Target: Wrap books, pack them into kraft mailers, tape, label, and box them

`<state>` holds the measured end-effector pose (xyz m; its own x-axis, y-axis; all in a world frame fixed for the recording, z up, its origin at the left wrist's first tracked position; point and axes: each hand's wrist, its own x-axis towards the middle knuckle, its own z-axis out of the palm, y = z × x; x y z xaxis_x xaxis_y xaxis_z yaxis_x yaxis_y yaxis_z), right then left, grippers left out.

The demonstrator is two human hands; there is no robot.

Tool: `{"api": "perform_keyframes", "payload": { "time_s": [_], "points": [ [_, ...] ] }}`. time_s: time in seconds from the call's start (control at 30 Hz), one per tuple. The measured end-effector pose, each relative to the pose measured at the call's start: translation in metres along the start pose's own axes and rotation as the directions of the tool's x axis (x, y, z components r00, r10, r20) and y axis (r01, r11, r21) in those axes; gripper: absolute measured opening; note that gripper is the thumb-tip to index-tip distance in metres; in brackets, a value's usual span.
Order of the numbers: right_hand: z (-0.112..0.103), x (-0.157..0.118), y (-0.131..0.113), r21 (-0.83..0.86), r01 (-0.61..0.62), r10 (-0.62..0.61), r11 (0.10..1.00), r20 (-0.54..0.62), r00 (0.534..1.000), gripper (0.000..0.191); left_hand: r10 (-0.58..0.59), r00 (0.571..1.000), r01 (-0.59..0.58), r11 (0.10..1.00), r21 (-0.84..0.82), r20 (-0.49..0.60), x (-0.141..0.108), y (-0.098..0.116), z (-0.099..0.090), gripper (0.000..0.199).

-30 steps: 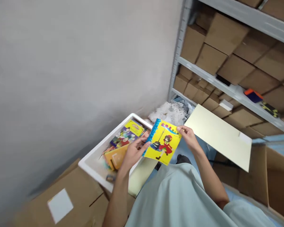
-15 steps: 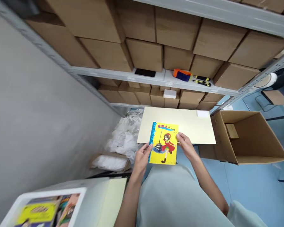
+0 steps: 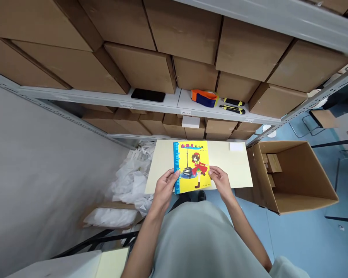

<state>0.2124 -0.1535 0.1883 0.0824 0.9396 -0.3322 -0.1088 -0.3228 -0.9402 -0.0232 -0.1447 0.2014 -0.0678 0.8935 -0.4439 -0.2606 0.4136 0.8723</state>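
A yellow book (image 3: 193,166) with a blue strip down its left side and a figure in red on its cover is held upright over the cream board (image 3: 232,168). My left hand (image 3: 165,185) grips its lower left edge, thumb on the cover. On the opposite side, my right hand (image 3: 220,179) pinches the right edge, thumb in front. Both hands' other fingers are partly hidden behind the book. A small white piece (image 3: 237,146) lies at the board's back right.
Shelves with brown boxes (image 3: 249,46) rise ahead, holding a black phone (image 3: 148,95), an orange-blue tape dispenser (image 3: 204,98) and yellow-black cutters (image 3: 232,109). An open carton (image 3: 304,175) stands right; white plastic wrap (image 3: 130,177) lies left.
The view has shifted, bringing the board and shelf closer. The book is now farther over the board, still in both hands. The white bin of books at the lower left has left the view.
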Motion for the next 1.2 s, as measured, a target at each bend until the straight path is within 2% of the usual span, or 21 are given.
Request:
{"api": "perform_keyframes", "payload": {
  "time_s": [0.17, 0.27, 0.33, 0.4, 0.5, 0.57, 0.6, 0.67, 0.73, 0.77, 0.83, 0.9, 0.97, 1.07, 1.13, 1.2],
  "points": [
    [0.024, 0.01, -0.013, -0.121, 0.059, -0.068, 0.991, -0.073, 0.995, 0.062, -0.002, 0.998, 0.004, 0.999, -0.046, 0.056, 0.017, 0.023, -0.012, 0.071],
    [0.046, 0.006, -0.031, -0.345, 0.194, -0.271, 0.918, -0.19, 0.944, 0.055, 0.039, 0.995, -0.033, 0.998, -0.059, 0.09, 0.023, 0.04, -0.019, 0.069],
    [0.066, 0.0, -0.044, -0.439, 0.265, -0.372, 0.858, -0.178, 0.911, 0.047, 0.078, 0.993, -0.074, 0.996, -0.047, 0.089, 0.024, 0.047, -0.021, 0.068],
    [0.092, -0.009, -0.053, -0.425, 0.287, -0.354, 0.859, -0.086, 0.931, 0.045, 0.136, 0.99, -0.135, 0.991, -0.015, 0.047, 0.022, 0.049, -0.021, 0.066],
    [0.133, -0.019, -0.057, -0.355, 0.267, -0.284, 0.896, 0.004, 0.959, 0.061, 0.272, 0.962, -0.27, 0.959, 0.09, -0.018, 0.011, 0.046, -0.019, 0.058],
    [0.155, -0.023, -0.056, -0.336, 0.24, -0.273, 0.911, -0.053, 0.961, 0.07, 0.38, 0.925, -0.378, 0.907, 0.183, 0.028, 0.002, 0.045, -0.018, 0.047],
    [0.163, -0.022, -0.055, -0.317, 0.224, -0.269, 0.921, -0.103, 0.958, 0.067, 0.417, 0.905, -0.425, 0.878, 0.22, 0.083, -0.002, 0.045, -0.019, 0.042],
    [0.168, -0.02, -0.055, -0.252, 0.209, -0.263, 0.945, -0.204, 0.943, 0.053, 0.442, 0.869, -0.489, 0.834, 0.255, 0.221, -0.006, 0.048, -0.023, 0.037],
    [0.163, -0.016, -0.058, -0.182, 0.216, -0.259, 0.959, -0.26, 0.93, 0.049, 0.432, 0.854, -0.506, 0.819, 0.271, 0.291, -0.001, 0.052, -0.031, 0.039],
    [0.159, -0.015, -0.06, -0.155, 0.216, -0.251, 0.964, -0.263, 0.932, 0.049, 0.431, 0.86, -0.501, 0.817, 0.287, 0.274, 0.004, 0.054, -0.037, 0.043],
    [0.15, -0.015, -0.065, -0.099, 0.192, -0.21, 0.976, -0.237, 0.948, 0.05, 0.419, 0.894, -0.447, 0.836, 0.317, 0.158, 0.019, 0.057, -0.05, 0.059],
    [0.144, -0.016, -0.069, -0.033, 0.145, -0.148, 0.989, -0.191, 0.97, 0.054, 0.32, 0.944, -0.328, 0.908, 0.26, 0.074, 0.034, 0.058, -0.063, 0.08],
    [0.141, -0.016, -0.072, 0.021, 0.106, -0.102, 0.994, -0.154, 0.983, 0.06, 0.125, 0.979, -0.145, 0.983, 0.114, 0.163, 0.043, 0.058, -0.073, 0.091],
    [0.14, -0.01, -0.074, 0.071, 0.084, -0.075, 0.994, -0.128, 0.989, 0.068, -0.09, 0.926, 0.108, 0.994, -0.029, 0.365, 0.045, 0.06, -0.078, 0.086],
    [0.138, -0.005, -0.074, 0.087, 0.076, -0.066, 0.993, -0.115, 0.991, 0.068, -0.121, 0.918, 0.162, 0.984, -0.078, 0.377, 0.04, 0.063, -0.074, 0.082],
    [0.134, 0.0, -0.076, 0.099, 0.071, -0.061, 0.993, -0.097, 0.993, 0.067, -0.106, 0.932, 0.156, 0.981, -0.119, 0.345, 0.035, 0.065, -0.067, 0.081]
  ]
}}
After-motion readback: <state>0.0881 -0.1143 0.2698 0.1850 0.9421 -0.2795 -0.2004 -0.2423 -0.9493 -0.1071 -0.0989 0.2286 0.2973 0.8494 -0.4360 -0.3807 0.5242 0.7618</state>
